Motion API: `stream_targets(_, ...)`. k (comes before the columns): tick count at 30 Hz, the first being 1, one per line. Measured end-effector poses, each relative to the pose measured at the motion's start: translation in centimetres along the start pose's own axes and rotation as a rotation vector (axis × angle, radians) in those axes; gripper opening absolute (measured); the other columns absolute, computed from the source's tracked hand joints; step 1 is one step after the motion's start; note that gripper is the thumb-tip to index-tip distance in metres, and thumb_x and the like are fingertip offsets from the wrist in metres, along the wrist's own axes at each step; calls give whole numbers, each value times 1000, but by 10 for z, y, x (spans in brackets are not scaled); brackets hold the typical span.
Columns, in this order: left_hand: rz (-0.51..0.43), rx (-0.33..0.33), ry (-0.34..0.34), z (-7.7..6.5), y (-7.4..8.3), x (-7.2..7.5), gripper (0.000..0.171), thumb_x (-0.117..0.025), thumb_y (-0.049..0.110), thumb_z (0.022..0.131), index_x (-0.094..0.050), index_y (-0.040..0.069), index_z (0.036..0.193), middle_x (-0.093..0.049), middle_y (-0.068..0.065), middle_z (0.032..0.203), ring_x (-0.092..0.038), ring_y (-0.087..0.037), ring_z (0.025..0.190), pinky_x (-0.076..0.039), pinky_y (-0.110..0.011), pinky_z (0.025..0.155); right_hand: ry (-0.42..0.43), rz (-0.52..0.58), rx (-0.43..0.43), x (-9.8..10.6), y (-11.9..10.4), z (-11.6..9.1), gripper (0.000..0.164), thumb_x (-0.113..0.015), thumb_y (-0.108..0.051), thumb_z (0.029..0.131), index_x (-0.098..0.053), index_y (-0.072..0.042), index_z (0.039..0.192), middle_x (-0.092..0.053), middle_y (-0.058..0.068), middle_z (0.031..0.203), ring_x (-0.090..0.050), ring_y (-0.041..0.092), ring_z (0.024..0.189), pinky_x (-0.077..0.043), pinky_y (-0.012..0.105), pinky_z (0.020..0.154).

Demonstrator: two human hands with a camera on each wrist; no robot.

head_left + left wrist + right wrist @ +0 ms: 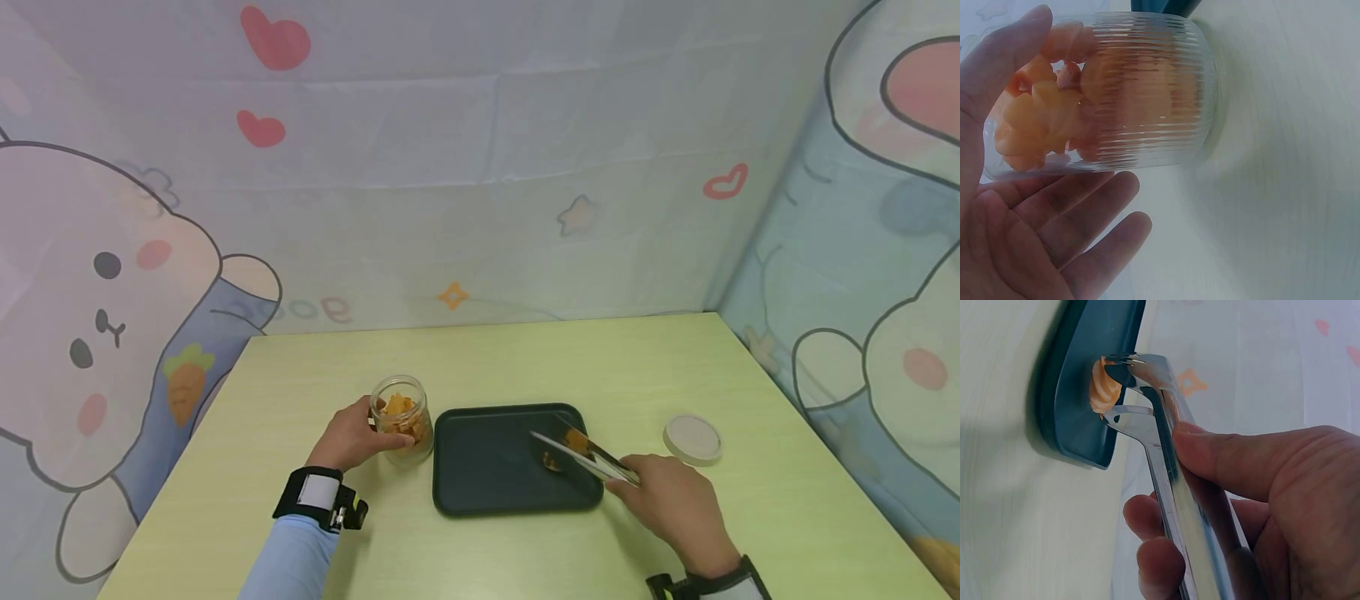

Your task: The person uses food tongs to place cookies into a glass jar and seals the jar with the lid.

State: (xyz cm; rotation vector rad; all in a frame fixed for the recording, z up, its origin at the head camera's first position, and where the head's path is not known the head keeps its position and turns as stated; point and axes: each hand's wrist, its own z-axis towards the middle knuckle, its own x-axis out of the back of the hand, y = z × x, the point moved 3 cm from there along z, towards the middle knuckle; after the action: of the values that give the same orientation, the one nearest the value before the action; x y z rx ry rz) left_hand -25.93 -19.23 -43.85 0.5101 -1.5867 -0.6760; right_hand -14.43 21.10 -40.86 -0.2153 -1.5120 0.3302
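My left hand [352,437] holds a clear glass jar [420,427] standing just left of the dark tray [487,462], thumb across its near side. Ribbed glass shows in the left wrist view, with orange snack pieces [1041,119] packed inside. Over the tray's right part, my right hand [671,496] grips metal tongs [577,460], thumb on one arm and fingers round the other. Between the tong tips, in the right wrist view, is one ridged orange snack piece [1104,389], close over the tray.
A round whitish lid [693,439] lies on the pale yellow table [637,367] to the right of the tray. Cartoon-printed cloth [420,167] hangs behind the table and along its sides.
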Motion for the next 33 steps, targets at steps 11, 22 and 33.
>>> stream_targets(11,-1,-1,-1,0,0,0,85,-88,48,70,-54,-2,129,-65,-15,118,-62,-31,104,-51,-47,83,27,1,31,6,-15,6,23,-75,-32,87,-73,-14,99,-57,-5,70,-45,14,57,-33,33,49)
stream_targets(22,-18,3,-5,1,-1,0,83,-88,47,70,-54,-1,128,-65,-14,117,-62,-30,104,-51,-47,83,81,0,79,17,-33,15,16,-74,-31,88,-70,-16,92,-53,-5,65,-44,14,55,-33,32,48)
stream_targets(33,-12,1,-4,1,-1,0,85,-88,49,70,-54,-1,130,-65,-14,118,-62,-30,104,-51,-47,83,133,-14,141,30,-52,24,16,-74,-30,89,-70,-15,92,-52,-6,63,-44,13,52,-33,31,47)
